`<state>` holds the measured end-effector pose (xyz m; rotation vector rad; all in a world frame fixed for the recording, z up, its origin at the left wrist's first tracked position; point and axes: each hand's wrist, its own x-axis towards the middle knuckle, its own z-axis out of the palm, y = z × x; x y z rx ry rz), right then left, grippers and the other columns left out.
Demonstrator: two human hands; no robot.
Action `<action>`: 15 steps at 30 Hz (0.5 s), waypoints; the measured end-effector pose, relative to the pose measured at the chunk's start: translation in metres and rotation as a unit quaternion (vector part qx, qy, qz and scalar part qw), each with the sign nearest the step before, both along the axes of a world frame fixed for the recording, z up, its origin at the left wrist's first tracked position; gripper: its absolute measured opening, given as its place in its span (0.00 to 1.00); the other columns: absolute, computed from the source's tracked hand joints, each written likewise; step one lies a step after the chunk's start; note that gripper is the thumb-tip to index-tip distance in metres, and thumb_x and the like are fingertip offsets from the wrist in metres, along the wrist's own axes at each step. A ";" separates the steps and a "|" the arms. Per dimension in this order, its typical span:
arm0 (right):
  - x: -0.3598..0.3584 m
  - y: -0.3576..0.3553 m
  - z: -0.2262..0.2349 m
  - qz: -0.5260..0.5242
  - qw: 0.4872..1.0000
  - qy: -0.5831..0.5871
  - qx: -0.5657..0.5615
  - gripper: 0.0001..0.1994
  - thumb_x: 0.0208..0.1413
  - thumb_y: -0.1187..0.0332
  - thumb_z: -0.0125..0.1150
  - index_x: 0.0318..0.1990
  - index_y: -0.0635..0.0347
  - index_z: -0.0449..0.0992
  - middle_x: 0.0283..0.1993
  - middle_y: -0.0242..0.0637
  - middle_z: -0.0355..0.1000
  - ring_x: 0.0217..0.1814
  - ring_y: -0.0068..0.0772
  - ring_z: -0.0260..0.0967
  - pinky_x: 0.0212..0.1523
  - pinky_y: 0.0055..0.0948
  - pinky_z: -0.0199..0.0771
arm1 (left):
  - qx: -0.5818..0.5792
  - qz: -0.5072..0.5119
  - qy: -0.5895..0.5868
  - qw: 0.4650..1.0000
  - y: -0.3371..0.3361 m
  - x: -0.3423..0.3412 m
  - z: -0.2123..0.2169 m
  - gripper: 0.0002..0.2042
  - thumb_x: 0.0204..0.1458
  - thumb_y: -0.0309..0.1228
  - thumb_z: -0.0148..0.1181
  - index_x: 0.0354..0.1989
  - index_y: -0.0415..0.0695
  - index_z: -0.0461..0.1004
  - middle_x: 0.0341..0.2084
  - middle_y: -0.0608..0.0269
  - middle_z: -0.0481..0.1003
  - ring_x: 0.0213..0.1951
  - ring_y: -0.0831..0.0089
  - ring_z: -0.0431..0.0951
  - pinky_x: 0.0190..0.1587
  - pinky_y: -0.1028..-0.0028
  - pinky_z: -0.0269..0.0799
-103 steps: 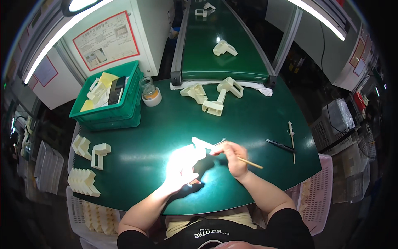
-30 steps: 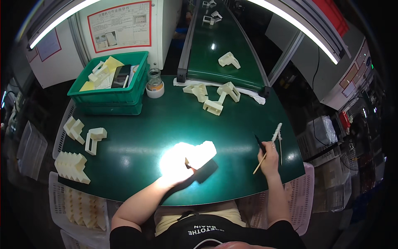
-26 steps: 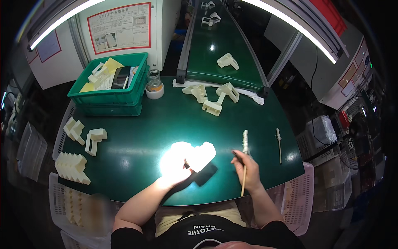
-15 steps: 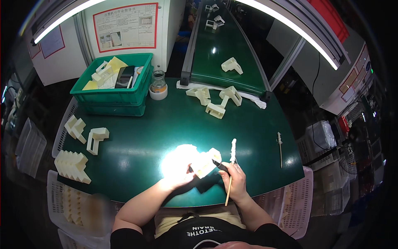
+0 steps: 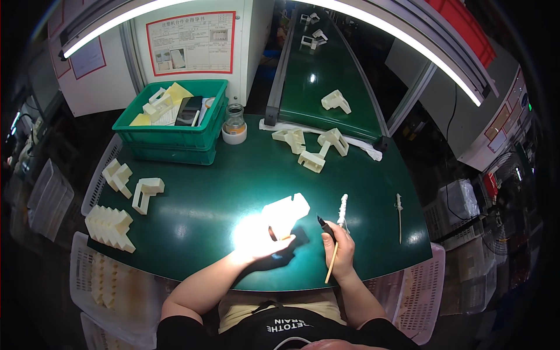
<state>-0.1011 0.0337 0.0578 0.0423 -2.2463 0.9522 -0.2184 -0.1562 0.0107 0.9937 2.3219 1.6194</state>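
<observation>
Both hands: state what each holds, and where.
Left hand: cream part, by its near side; glare hides the exact grip. Right hand: black tool, behind its tip, and wooden stick, around mid-length.

Head view, one: head-worn wide fisheye, facing down and forward; left hand (image 5: 256, 242), right hand (image 5: 344, 249) and counter (image 5: 227, 184) near, conveyor belt (image 5: 344, 76) farther off.

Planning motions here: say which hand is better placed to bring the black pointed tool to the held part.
Right hand, probably: it grips the black pointed tool, while the left hand holds the pale plastic part.
</observation>
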 end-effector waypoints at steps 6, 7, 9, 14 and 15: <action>-0.018 0.008 0.008 -0.082 0.975 -0.063 0.197 0.26 0.45 0.70 0.70 0.54 0.59 0.72 0.47 0.42 0.73 0.44 0.43 0.71 0.45 0.37 0.69 | 0.105 -0.018 -0.190 0.976 -0.007 -0.015 -0.017 0.24 0.53 0.27 0.62 0.56 0.38 0.60 0.37 0.57 0.73 0.42 0.67 0.78 0.46 0.71 0.75; -0.025 0.000 0.006 -0.003 0.986 -0.044 0.160 0.27 0.43 0.69 0.72 0.54 0.59 0.72 0.46 0.42 0.73 0.43 0.42 0.71 0.44 0.36 0.70 | 0.158 -0.028 -0.256 0.953 -0.008 -0.014 -0.012 0.23 0.55 0.29 0.61 0.56 0.36 0.59 0.37 0.56 0.74 0.43 0.67 0.78 0.47 0.72 0.75; -0.033 -0.030 0.009 0.149 0.985 -0.046 0.076 0.30 0.40 0.67 0.75 0.54 0.60 0.72 0.45 0.42 0.73 0.38 0.39 0.70 0.41 0.33 0.72 | 0.202 -0.008 -0.252 0.946 -0.010 -0.011 -0.013 0.22 0.55 0.43 0.59 0.49 0.41 0.65 0.28 0.65 0.76 0.27 0.79 0.76 0.28 0.78 0.71; -0.072 -0.061 0.009 0.265 0.940 -0.087 -0.199 0.10 0.48 0.78 0.65 0.39 0.65 0.77 0.35 0.36 0.76 0.34 0.24 0.73 0.37 0.25 0.74 | 0.248 -0.043 -0.324 0.912 -0.018 -0.025 0.026 0.24 0.59 0.44 0.54 0.54 0.37 0.58 0.33 0.64 0.74 0.35 0.74 0.76 0.32 0.75 0.75; -0.084 -0.055 0.015 0.264 0.953 -0.063 -0.137 0.08 0.49 0.77 0.65 0.38 0.65 0.78 0.33 0.34 0.76 0.34 0.22 0.73 0.36 0.22 0.74 | 0.143 0.003 -0.318 0.937 -0.035 -0.029 0.065 0.23 0.60 0.48 0.51 0.51 0.40 0.64 0.31 0.63 0.74 0.35 0.73 0.76 0.31 0.72 0.76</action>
